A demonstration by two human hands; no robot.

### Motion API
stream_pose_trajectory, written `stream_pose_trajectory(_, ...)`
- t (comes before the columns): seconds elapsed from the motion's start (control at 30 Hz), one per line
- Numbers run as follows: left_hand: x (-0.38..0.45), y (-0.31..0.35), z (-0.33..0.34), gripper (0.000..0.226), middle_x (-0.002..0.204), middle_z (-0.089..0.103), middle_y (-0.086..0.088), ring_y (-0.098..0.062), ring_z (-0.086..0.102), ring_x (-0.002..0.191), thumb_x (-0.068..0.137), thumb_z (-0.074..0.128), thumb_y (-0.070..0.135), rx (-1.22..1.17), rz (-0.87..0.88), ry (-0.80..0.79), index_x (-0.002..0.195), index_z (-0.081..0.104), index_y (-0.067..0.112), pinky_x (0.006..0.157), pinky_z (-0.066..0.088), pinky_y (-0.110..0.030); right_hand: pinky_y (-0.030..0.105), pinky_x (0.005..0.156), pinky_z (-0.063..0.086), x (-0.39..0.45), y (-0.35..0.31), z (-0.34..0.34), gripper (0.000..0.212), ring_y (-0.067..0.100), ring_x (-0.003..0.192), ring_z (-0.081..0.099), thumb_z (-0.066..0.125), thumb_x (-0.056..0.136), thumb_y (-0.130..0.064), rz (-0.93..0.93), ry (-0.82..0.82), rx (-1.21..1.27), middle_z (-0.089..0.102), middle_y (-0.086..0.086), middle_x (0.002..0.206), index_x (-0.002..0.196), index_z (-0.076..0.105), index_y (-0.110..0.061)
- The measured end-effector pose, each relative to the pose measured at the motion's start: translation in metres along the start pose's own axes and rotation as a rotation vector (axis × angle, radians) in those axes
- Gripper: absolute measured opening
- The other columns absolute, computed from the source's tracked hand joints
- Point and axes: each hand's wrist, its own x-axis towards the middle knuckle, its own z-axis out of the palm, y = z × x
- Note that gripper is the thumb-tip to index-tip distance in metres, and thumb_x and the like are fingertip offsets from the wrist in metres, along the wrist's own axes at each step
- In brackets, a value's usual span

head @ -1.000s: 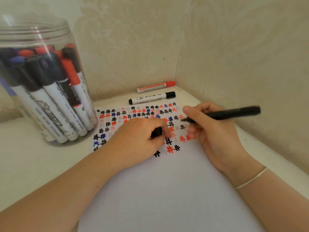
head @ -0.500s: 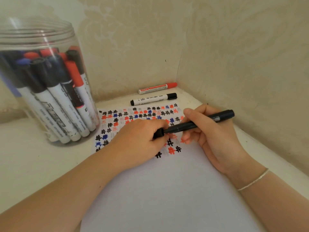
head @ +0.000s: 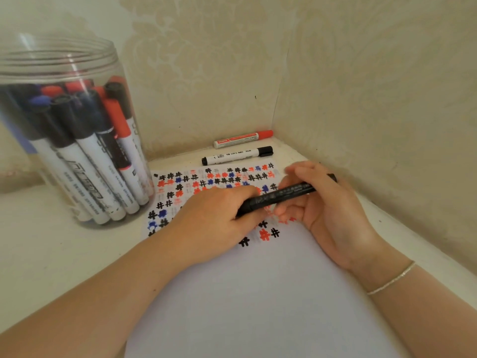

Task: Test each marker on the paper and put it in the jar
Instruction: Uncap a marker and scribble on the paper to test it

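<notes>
A black marker [head: 281, 197] lies slanted across both hands just above the white paper [head: 258, 293], which carries rows of black, red and blue hash marks. My right hand [head: 325, 210] grips the marker's barrel. My left hand [head: 219, 218] grips its lower left end, where the cap sits against the barrel. A clear plastic jar [head: 64, 125] at the left holds several capped markers standing upright.
A red-capped marker [head: 242, 139] and a black-capped marker [head: 237, 155] lie side by side on the white ledge [head: 51, 241] behind the paper. Patterned walls meet in a corner [head: 278, 99] close behind and to the right.
My right hand brought the marker from pointing away at the right down into the cap held in my left hand. The marker's tip is now inside the cap.
</notes>
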Motion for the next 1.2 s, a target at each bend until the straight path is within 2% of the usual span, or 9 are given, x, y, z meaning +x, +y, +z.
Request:
stream_pose_trajectory(0.03, 0.0, 0.0, 0.0, 0.023, 0.053, 0.049, 0.008, -0.007, 0.045, 0.044, 0.092, 0.05, 0.044, 0.005, -0.004, 0.001, 0.073, 0.046, 0.034, 0.046, 0.036, -0.018, 0.028, 0.042, 0.045, 0.001, 0.001, 0.0, 0.008, 0.023, 0.041, 0.055, 0.052, 0.091, -0.008, -0.031, 0.088, -0.044, 0.058, 0.011, 0.063, 0.083, 0.054, -0.008)
stream_pose_trajectory(0.07, 0.0, 0.0, 0.0, 0.023, 0.052, 0.048, 0.008, -0.007, 0.043, 0.044, 0.092, 0.049, 0.045, 0.016, -0.009, 0.002, 0.073, 0.046, 0.033, 0.046, 0.034, -0.018, 0.026, 0.039, 0.042, 0.001, 0.003, 0.0, 0.013, 0.021, 0.037, 0.051, 0.055, 0.091, -0.005, -0.069, 0.165, -0.113, 0.054, 0.008, 0.057, 0.08, 0.049, -0.01)
stream_pose_trajectory(0.17, 0.001, 0.001, 0.001, 0.027, 0.054, 0.048, 0.008, -0.007, 0.044, 0.046, 0.091, 0.048, 0.048, 0.07, -0.008, 0.012, 0.07, 0.043, 0.031, 0.046, 0.029, -0.017, 0.021, 0.036, 0.037, 0.001, 0.006, 0.003, 0.021, 0.019, 0.031, 0.045, 0.061, 0.089, -0.006, -0.149, 0.256, -0.295, 0.049, 0.007, 0.05, 0.074, 0.047, -0.01)
stream_pose_trajectory(0.27, 0.003, 0.001, 0.002, 0.032, 0.054, 0.05, 0.008, -0.007, 0.046, 0.047, 0.09, 0.048, 0.052, 0.071, -0.013, 0.038, 0.067, 0.042, 0.03, 0.047, 0.029, -0.02, 0.018, 0.035, 0.033, 0.0, 0.005, 0.007, 0.023, 0.019, 0.029, 0.04, 0.063, 0.089, -0.012, -0.162, 0.241, -0.374, 0.052, 0.012, 0.049, 0.072, 0.047, -0.01)
stream_pose_trajectory(0.43, 0.004, 0.0, 0.003, 0.035, 0.049, 0.046, 0.008, -0.006, 0.044, 0.043, 0.087, 0.048, 0.056, 0.06, -0.013, 0.037, 0.063, 0.042, 0.032, 0.045, 0.029, -0.017, 0.018, 0.036, 0.032, -0.004, 0.002, 0.008, 0.027, 0.021, 0.029, 0.04, 0.066, 0.086, -0.008, -0.181, 0.166, -0.345, 0.054, 0.018, 0.052, 0.065, 0.048, -0.008)
stream_pose_trajectory(0.6, 0.004, -0.001, 0.004, 0.037, 0.048, 0.045, 0.008, -0.006, 0.043, 0.043, 0.087, 0.049, 0.056, 0.056, -0.011, 0.045, 0.061, 0.042, 0.032, 0.046, 0.031, -0.018, 0.02, 0.036, 0.033, -0.005, 0.001, 0.01, 0.031, 0.021, 0.029, 0.04, 0.067, 0.086, -0.018, -0.176, 0.152, -0.368, 0.056, 0.02, 0.053, 0.065, 0.047, -0.007)
stream_pose_trajectory(0.8, 0.004, 0.001, 0.004, 0.034, 0.052, 0.045, 0.01, -0.006, 0.043, 0.045, 0.091, 0.047, 0.051, 0.104, 0.007, 0.044, 0.064, 0.036, 0.033, 0.047, 0.025, -0.019, 0.016, 0.034, 0.026, -0.005, 0.0, 0.012, 0.034, 0.012, 0.031, 0.029, 0.065, 0.088, -0.02, -0.156, 0.187, -0.448, 0.053, 0.015, 0.045, 0.064, 0.046, -0.007)
stream_pose_trajectory(1.03, 0.003, 0.001, 0.005, 0.029, 0.055, 0.044, 0.01, -0.006, 0.042, 0.047, 0.095, 0.043, 0.044, 0.192, 0.038, 0.069, 0.069, 0.032, 0.034, 0.047, 0.025, -0.02, 0.014, 0.036, 0.029, -0.006, 0.0, 0.014, 0.038, 0.011, 0.031, 0.03, 0.065, 0.088, -0.023, -0.123, 0.201, -0.501, 0.048, 0.011, 0.039, 0.059, 0.047, -0.006)
stream_pose_trajectory(1.2, 0.001, 0.004, 0.003, 0.027, 0.053, 0.049, 0.01, -0.008, 0.046, 0.046, 0.09, 0.049, 0.048, 0.124, 0.028, 0.098, 0.069, 0.037, 0.036, 0.046, 0.029, -0.019, 0.011, 0.039, 0.031, -0.013, -0.003, 0.021, 0.039, 0.007, 0.031, 0.032, 0.066, 0.088, -0.025, -0.124, 0.215, -0.522, 0.046, 0.009, 0.038, 0.06, 0.049, -0.003)
